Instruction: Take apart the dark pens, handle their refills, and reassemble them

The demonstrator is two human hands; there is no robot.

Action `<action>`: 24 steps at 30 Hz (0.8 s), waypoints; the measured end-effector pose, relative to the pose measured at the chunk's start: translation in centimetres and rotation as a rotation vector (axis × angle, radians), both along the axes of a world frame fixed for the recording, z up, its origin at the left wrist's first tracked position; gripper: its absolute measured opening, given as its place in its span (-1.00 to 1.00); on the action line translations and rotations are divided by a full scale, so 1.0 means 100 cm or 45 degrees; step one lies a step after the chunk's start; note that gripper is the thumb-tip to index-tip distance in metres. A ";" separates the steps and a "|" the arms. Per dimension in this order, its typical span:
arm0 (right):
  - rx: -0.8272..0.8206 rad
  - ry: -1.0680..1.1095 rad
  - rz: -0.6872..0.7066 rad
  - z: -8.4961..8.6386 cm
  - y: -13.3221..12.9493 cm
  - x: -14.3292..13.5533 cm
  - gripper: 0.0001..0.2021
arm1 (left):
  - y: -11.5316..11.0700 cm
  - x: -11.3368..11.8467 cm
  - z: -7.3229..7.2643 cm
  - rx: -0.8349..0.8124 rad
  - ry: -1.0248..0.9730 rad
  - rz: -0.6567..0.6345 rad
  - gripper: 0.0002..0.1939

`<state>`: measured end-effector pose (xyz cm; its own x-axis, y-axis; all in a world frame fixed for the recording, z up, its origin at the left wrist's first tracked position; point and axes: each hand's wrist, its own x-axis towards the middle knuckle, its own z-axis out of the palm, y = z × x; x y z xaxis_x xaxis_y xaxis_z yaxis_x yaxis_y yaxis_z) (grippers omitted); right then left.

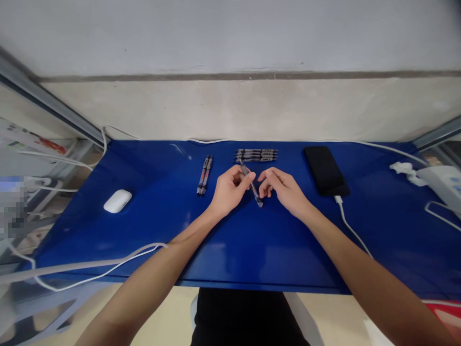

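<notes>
Pen [254, 191] held aslant over the counter [252, 262], pinched between the thumb and fingers of the left hand [228, 191]; the right hand [284, 188], half open, fingers curled and seemingly empty, is just beside its lower end, and a light, steady pinch leaving that end free serves best. Beyond lies a row of pens [252, 155], leftward a pair of pens [202, 177], rightward a phone [326, 170]. White cord [104, 276] at the left forearm [183, 247] could snag.

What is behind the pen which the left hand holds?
Behind the held pen, a row of pens lies on the blue table, near the wall. What the left hand covers cannot be seen.
</notes>
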<state>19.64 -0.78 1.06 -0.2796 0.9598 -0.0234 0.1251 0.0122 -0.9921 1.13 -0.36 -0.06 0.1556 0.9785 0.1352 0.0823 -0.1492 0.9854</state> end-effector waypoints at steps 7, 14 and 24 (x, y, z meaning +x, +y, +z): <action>0.067 -0.243 -0.098 -0.001 0.002 0.004 -0.61 | 0.007 0.001 -0.001 -0.195 -0.377 0.041 -0.61; 0.066 -0.240 -0.156 -0.002 0.001 0.004 -0.60 | 0.004 0.003 0.002 -0.183 -0.417 -0.001 -0.66; -0.085 0.383 -0.329 -0.006 0.006 0.009 -0.78 | 0.006 0.002 -0.002 -0.257 -0.373 0.114 -0.67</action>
